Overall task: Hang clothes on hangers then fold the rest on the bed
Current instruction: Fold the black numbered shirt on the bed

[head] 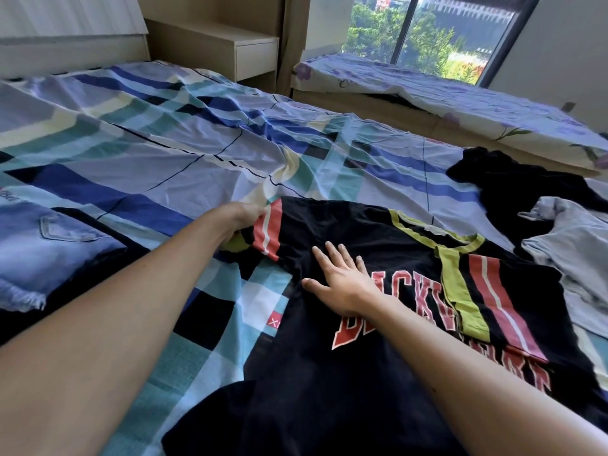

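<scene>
Head view, nearest first: the black T-shirt lies chest-up on the bed, its hem running out of the bottom of the frame. Our hands work apart. The right hand lies flat with straight, spread fingers on the shirt's chest, pinning it. The left hand has hold of the red-striped sleeve at the shirt's far left corner, and we judge that this sleeve is about to be folded in over the body.

The risk we see is drag. If the right palm eases off while the left hand pulls, the whole shirt may slide across the rumpled sheet and the fold would come out crooked. The creases in the sheet could also print through into the fold.

Folded jeans sit to the left, while a grey garment and, beyond it, a dark garment lie crumpled to the right, not yet folded. Farther off are a second bed, a bedside cabinet and a window.

Our right forearm and a folded flap cover much of the red lettering, so we cannot read it. The left fingertips are tucked behind the sleeve. We see no hangers, and cannot tell what the dark garment is.
</scene>
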`<state>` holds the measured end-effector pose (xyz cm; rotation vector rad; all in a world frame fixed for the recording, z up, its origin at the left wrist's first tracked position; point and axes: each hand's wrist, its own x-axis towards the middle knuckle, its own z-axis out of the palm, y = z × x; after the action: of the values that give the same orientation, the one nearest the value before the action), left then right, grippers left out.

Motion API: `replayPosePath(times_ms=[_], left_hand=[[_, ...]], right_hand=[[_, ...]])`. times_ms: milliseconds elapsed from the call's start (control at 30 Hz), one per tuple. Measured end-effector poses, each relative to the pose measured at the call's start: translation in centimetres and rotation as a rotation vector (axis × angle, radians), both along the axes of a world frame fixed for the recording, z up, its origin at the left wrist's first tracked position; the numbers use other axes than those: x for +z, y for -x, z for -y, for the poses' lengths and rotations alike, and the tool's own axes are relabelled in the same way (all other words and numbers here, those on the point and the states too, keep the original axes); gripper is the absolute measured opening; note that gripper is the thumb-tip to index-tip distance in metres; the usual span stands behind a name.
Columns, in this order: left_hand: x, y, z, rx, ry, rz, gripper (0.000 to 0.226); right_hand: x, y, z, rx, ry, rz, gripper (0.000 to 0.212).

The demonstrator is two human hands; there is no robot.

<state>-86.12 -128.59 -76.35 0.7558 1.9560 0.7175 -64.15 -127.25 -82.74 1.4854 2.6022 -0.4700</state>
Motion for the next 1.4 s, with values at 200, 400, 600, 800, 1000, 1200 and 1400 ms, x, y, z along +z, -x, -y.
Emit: replayPosePath(times_ms=[200, 400, 600, 800, 1000, 1200, 1400], left_hand=[[-1.1, 0.6, -1.0, -0.095, -0.122, 0.093, 0.017], [-1.0, 1.1, -1.4, 0.143, -0.531, 0.136, 0.035], [-1.9, 2.6, -2.1, 0.393, -0.721, -0.078, 0.057], [-3.5, 3.8, -2.3, 0.410, -0.230, -0.146, 0.078], [-3.9, 4.3, -1.2, 0.298, -0.164, -0.176, 0.060], [0.3, 1.0, -1.8, 0.151, -0.583, -0.087, 0.051], [5.3, -5.4, -1.2, -0.495, -0.730, 0.125, 0.044]], right_hand=[[0.0, -0.1, 0.0, -0.002, 0.003, -0.009, 0.079], [0.0, -0.1, 0.0, -0.005, 0.005, -0.016, 0.079], [0.8, 0.5, -0.1, -0.057, -0.020, -0.054, 0.075], [1.5, 3.4, -1.6, -0.115, -0.071, -0.111, 0.067], [0.9, 3.2, -1.9, -0.082, 0.023, 0.017, 0.075], [4.4, 3.1, -1.8, -0.274, 0.115, -0.669, 0.066], [8.8, -0.1, -3.7, -0.466, 0.610, -1.255, 0.071]])
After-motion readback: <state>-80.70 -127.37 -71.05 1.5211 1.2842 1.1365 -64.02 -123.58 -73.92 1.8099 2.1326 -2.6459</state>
